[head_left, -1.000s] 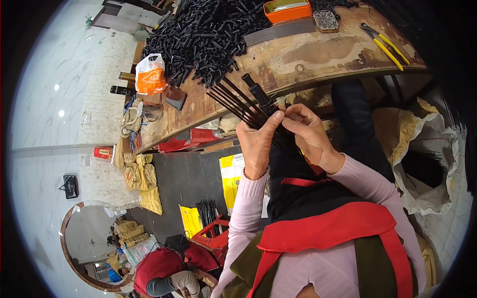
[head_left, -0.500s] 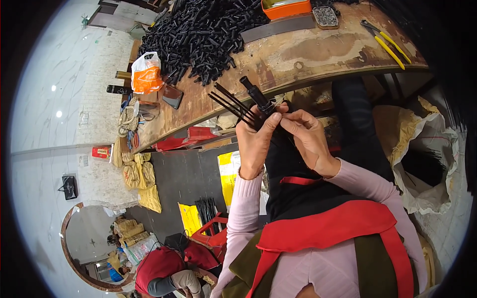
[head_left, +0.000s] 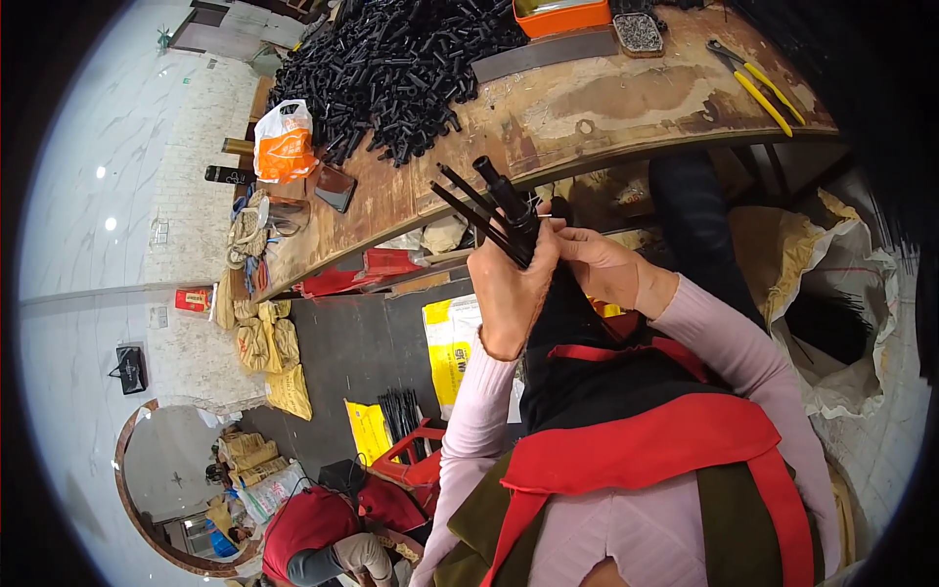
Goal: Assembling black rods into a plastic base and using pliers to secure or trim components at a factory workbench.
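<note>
My left hand (head_left: 511, 301) is closed around a black stepped plastic tube (head_left: 501, 186), held tilted just in front of the table edge. Several thin black rods (head_left: 468, 207) stick out beside the tube, their lower ends hidden in the same hand. My right hand (head_left: 614, 269) is closed against the tube's right side, its fingertips meeting the left hand's. Beside those fingertips shows a small pale pin or wire end (head_left: 544, 215); whether the right fingers hold it is hidden. A dark rounded end (head_left: 560, 208) stands just above them.
Ahead is a worn wooden table (head_left: 606, 108) with a heap of black tubes (head_left: 391, 78), a tray of small metal pieces (head_left: 639, 33), an orange box (head_left: 562, 18) and yellow-handled pliers (head_left: 761, 93). An open sack (head_left: 831, 293) stands right. A person in red (head_left: 311, 533) bends at lower left.
The black rods have swung closer to the tube and now look shorter. My left hand has turned slightly, and my right fingers have shifted lower along the tube's side.
</note>
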### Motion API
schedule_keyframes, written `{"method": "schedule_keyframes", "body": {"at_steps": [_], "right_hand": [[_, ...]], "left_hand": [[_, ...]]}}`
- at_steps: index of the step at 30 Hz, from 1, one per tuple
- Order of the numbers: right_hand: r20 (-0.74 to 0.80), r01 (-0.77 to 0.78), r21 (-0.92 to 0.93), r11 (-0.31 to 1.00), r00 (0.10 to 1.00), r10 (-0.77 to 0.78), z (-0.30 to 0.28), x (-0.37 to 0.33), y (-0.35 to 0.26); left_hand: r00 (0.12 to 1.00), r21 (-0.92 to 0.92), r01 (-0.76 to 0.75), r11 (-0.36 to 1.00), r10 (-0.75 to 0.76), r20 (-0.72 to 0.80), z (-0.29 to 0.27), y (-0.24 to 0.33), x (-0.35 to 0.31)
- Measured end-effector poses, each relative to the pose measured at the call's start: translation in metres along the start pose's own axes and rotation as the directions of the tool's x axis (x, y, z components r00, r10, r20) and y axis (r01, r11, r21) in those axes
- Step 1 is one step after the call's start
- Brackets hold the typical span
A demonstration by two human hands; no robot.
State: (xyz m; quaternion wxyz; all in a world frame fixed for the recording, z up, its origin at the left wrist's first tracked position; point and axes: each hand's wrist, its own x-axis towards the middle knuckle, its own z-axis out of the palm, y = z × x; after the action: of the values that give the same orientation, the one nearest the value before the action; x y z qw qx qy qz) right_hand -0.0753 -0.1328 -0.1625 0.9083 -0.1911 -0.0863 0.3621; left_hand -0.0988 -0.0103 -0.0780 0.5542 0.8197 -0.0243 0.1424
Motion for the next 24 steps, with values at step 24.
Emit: {"method": "schedule_keyframes", "body": {"at_steps": [24], "right_hand": [[0.231, -0.395, -0.676, -0.622, 0.689, -0.687, -0.074, -0.09, -0.263]], "left_hand": [[0.921, -0.722, 0.366, 0.588, -0.12, 0.37, 0.003, -0.017, -0.025]]}}
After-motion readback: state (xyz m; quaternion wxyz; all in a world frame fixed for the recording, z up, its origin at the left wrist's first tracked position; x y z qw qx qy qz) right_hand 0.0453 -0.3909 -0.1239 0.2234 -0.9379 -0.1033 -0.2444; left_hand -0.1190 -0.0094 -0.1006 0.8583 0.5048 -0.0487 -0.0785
